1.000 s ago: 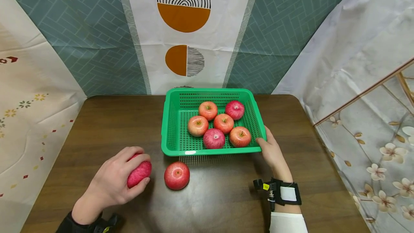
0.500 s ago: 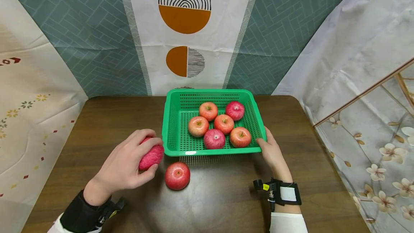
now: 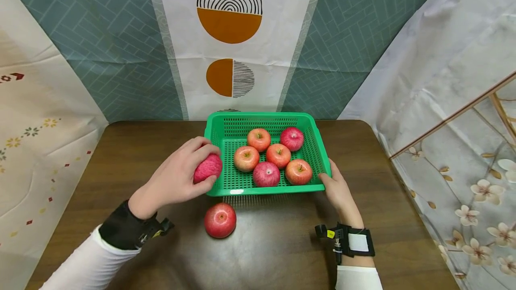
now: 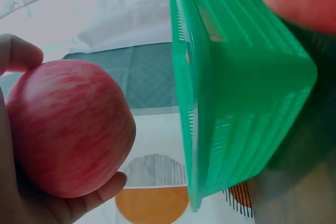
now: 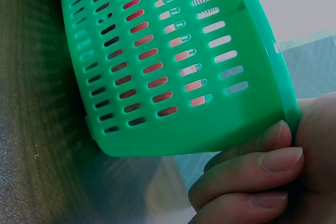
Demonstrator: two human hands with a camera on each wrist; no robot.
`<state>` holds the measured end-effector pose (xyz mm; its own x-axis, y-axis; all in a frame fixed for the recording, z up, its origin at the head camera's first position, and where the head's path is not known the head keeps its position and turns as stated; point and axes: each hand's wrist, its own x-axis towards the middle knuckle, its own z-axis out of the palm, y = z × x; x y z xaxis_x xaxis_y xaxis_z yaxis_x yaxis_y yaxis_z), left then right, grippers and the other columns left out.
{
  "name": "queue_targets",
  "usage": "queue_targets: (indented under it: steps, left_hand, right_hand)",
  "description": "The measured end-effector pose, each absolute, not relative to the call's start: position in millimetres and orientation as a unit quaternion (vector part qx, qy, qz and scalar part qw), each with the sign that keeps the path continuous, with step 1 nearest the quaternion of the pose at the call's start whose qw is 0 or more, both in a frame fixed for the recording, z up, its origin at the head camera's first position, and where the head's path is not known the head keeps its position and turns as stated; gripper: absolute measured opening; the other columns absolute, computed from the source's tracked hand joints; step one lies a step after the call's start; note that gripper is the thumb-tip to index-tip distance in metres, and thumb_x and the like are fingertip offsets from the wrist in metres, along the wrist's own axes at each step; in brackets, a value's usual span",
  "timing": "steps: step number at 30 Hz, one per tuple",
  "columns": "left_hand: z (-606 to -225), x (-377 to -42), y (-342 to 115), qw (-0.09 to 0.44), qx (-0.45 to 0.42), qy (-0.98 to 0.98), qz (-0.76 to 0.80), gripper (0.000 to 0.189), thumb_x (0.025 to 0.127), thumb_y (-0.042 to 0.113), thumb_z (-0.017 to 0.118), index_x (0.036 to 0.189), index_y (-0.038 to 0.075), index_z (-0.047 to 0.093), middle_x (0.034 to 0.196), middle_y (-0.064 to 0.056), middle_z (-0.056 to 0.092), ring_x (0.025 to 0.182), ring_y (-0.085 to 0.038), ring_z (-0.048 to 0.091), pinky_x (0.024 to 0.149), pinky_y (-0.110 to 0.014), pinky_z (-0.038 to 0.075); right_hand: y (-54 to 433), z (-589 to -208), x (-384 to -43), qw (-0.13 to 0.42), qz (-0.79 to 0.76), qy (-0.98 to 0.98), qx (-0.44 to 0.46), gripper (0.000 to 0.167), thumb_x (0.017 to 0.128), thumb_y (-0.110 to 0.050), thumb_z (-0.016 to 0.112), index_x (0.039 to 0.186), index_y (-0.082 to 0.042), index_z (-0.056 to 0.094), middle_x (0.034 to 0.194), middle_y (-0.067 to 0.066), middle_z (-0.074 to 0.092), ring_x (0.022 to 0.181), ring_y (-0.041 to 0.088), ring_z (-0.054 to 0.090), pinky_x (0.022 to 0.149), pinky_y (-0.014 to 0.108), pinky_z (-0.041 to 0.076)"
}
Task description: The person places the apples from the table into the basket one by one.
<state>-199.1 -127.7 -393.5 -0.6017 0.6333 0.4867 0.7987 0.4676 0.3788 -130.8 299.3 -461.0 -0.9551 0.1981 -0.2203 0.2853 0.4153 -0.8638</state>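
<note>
My left hand (image 3: 175, 178) grips a deep pink-red apple (image 3: 208, 168), fingers over its top and thumb at its near side. Held so, the apple overlaps the left rim of a green plastic basket (image 3: 278, 189) in the head view. The left wrist view shows this apple (image 4: 71, 129) clear of the basket wall (image 4: 252, 87). At the basket's front right corner, my right hand (image 3: 340, 194) holds the rim, its fingers (image 5: 247, 171) curled under it. Several apples (image 3: 278, 155) sit inside, toward the middle and right. One red apple (image 3: 220, 220) lies on the table before the basket.
The brown wooden table (image 3: 274, 245) carries the basket near its back edge. Patterned cloth (image 3: 121, 57) hangs behind, and pale flowered cloth (image 3: 463, 169) lines the right side. A black wrist strap with a camera (image 3: 133, 225) is on each wrist.
My left hand has carried its apple forward and to the right, from over the table to the basket's left rim. The right hand stays at the basket corner.
</note>
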Motion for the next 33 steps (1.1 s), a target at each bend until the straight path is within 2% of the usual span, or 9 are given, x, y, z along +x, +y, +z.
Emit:
queue_targets:
  steps: [6, 15, 22, 28, 33]
  left_hand:
    - [-390, -234, -117, 0.09, -0.421, -0.857, -0.284, 0.043, 0.087, 0.032, 0.08, 0.124, 0.014, 0.065, 0.121, 0.0, 0.058, 0.107, -0.018, 0.055, 0.076, -0.036, 0.057]
    - [-391, -263, -103, 0.019, -0.441, -0.866, -0.235, 0.06, 0.081, 0.025, 0.087, 0.133, 0.009, 0.062, 0.126, -0.008, 0.054, 0.112, -0.027, 0.053, 0.079, -0.038, 0.059]
    - [-394, -281, -94, 0.004, -0.449, -0.866, -0.219, 0.066, 0.077, 0.016, 0.093, 0.134, 0.008, 0.06, 0.126, -0.012, 0.053, 0.114, -0.031, 0.053, 0.085, -0.043, 0.059]
    - [-397, -296, -90, -0.014, -0.436, -0.876, -0.207, 0.073, 0.078, 0.013, 0.089, 0.14, 0.003, 0.051, 0.133, -0.016, 0.052, 0.118, -0.034, 0.051, 0.091, -0.047, 0.056]
    - [-399, -304, -85, -0.029, -0.436, -0.876, -0.202, 0.072, 0.079, 0.011, 0.088, 0.138, -0.001, 0.047, 0.13, -0.018, 0.05, 0.12, -0.037, 0.048, 0.095, -0.049, 0.052]
  right_hand:
    - [297, -461, -131, 0.043, -0.521, 0.84, 0.144, 0.069, 0.111, -0.021, 0.043, 0.172, -0.011, 0.011, 0.167, 0.021, 0.03, 0.142, 0.041, 0.035, 0.119, 0.065, 0.026]
    - [297, -462, -131, 0.039, -0.518, 0.842, 0.144, 0.068, 0.112, -0.02, 0.042, 0.172, -0.009, 0.012, 0.166, 0.023, 0.032, 0.141, 0.042, 0.036, 0.118, 0.067, 0.027]
    - [297, -462, -131, 0.036, -0.517, 0.843, 0.147, 0.068, 0.112, -0.02, 0.042, 0.172, -0.009, 0.012, 0.165, 0.023, 0.033, 0.14, 0.041, 0.037, 0.118, 0.066, 0.027]
    - [298, -462, -131, 0.04, -0.517, 0.842, 0.149, 0.069, 0.111, -0.021, 0.043, 0.172, -0.01, 0.012, 0.164, 0.022, 0.033, 0.14, 0.039, 0.036, 0.118, 0.064, 0.027]
    - [299, -463, -131, 0.037, -0.517, 0.842, 0.149, 0.069, 0.111, -0.021, 0.043, 0.172, -0.009, 0.012, 0.163, 0.022, 0.033, 0.138, 0.04, 0.036, 0.117, 0.064, 0.028]
